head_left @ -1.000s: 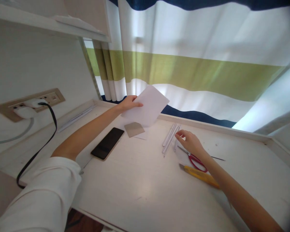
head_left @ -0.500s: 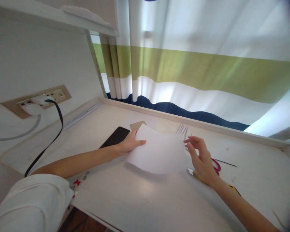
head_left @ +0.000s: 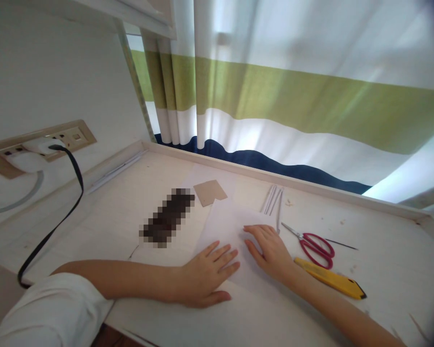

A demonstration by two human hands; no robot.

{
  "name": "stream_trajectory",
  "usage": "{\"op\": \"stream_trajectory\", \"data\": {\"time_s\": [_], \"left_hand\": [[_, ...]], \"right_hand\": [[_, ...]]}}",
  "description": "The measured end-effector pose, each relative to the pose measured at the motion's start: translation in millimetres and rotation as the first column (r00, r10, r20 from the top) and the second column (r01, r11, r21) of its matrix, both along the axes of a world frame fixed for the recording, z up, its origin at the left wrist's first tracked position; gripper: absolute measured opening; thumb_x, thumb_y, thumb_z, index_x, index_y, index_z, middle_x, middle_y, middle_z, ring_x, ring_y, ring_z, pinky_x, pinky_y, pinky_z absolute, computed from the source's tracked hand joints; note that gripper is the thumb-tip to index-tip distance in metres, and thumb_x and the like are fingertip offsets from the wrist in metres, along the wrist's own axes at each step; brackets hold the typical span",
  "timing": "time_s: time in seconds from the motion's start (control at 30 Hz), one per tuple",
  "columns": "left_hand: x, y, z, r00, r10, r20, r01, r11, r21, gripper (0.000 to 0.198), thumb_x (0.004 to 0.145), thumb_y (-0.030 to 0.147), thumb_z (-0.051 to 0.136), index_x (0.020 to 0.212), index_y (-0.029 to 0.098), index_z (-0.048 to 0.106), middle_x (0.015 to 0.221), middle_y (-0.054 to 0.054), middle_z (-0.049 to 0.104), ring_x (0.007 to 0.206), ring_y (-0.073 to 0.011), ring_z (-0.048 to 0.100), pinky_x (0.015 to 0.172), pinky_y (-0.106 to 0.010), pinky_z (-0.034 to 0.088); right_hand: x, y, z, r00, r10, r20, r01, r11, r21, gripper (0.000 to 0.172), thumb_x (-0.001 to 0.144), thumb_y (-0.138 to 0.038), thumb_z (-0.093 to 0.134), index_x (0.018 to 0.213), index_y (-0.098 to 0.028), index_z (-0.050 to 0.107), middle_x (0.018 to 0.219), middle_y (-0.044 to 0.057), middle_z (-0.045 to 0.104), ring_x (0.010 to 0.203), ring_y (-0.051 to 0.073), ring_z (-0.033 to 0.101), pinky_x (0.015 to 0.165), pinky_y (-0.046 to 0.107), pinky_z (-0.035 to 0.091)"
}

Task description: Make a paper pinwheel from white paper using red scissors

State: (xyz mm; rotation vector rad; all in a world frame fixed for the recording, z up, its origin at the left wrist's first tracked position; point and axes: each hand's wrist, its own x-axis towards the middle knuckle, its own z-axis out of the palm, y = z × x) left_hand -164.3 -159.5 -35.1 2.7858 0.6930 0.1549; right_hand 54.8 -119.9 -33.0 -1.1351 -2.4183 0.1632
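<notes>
A white sheet of paper (head_left: 226, 224) lies flat on the white desk. My left hand (head_left: 211, 272) rests on its lower left part, palm down with the fingers spread. Over the paper's right side is my right hand (head_left: 269, 248), its fingers apart and slightly curved, holding nothing. Whether the right fingertips touch the sheet, I cannot tell. Just beyond the paper's far edge sits a small piece of brown cardboard (head_left: 210, 193). To the right of my right hand lie red-handled scissors (head_left: 316, 248) and a yellow utility knife (head_left: 331, 277).
A dark, pixelated flat object (head_left: 168, 217) lies left of the paper. Several thin white strips (head_left: 273, 200) and a thin black stick (head_left: 342, 244) are farther back. A black cable (head_left: 70, 188) hangs from the wall socket (head_left: 39, 147). A raised rim (head_left: 238, 173) borders the desk before the curtain.
The paper has come down from above the desk to lie flat. My left hand let go of its edge and flattened on it. My right hand moved left, uncovering the scissors and knife.
</notes>
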Motion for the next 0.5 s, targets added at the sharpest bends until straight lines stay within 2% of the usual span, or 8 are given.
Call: {"op": "stream_trajectory", "data": {"time_s": [0.13,0.23,0.4,0.5], "left_hand": [[2,4,-7.8,0.998,0.067,0.012,-0.067,0.997,0.041,0.062,0.081,0.050,0.031,0.128,0.009,0.031,0.131,-0.018,0.037,0.123,-0.0311,0.027,0.101,-0.047,0.016],[2,3,-10.8,0.993,0.118,0.007,-0.118,0.992,0.032,0.062,0.078,0.050,0.036,0.124,0.009,0.035,0.124,-0.019,0.045,0.116,-0.0334,0.036,0.098,-0.046,0.023],[-1,-1,-15.4,0.988,0.156,-0.012,-0.157,0.982,-0.108,0.057,0.077,0.047,0.040,0.122,0.012,0.037,0.116,-0.017,0.052,0.104,-0.0307,0.049,0.084,-0.040,0.040],[-3,-2,-20.2,0.988,0.155,-0.014,-0.156,0.975,-0.157,0.059,0.077,0.047,0.040,0.124,0.012,0.035,0.116,-0.016,0.053,0.100,-0.0284,0.053,0.079,-0.035,0.043]], "right_hand": [[-35,10,9.0,0.991,0.134,0.022,-0.135,0.991,0.025,0.027,0.081,-0.021,0.041,0.107,-0.016,0.048,0.105,0.011,0.059,0.099,0.024,0.050,0.085,0.043,0.037],[-64,18,15.3,0.974,0.226,0.027,-0.226,0.974,0.026,0.033,0.081,-0.026,0.042,0.112,-0.015,0.045,0.106,0.012,0.058,0.103,0.024,0.047,0.088,0.043,0.036],[-116,23,18.4,0.877,0.478,0.047,-0.478,0.878,-0.011,0.034,0.083,-0.027,0.040,0.115,-0.015,0.042,0.110,0.009,0.057,0.111,0.022,0.041,0.095,0.045,0.028],[-137,24,14.6,0.844,0.534,0.048,-0.535,0.845,0.003,0.031,0.083,-0.027,0.040,0.111,-0.015,0.043,0.109,0.009,0.058,0.111,0.021,0.041,0.097,0.046,0.025]]}}
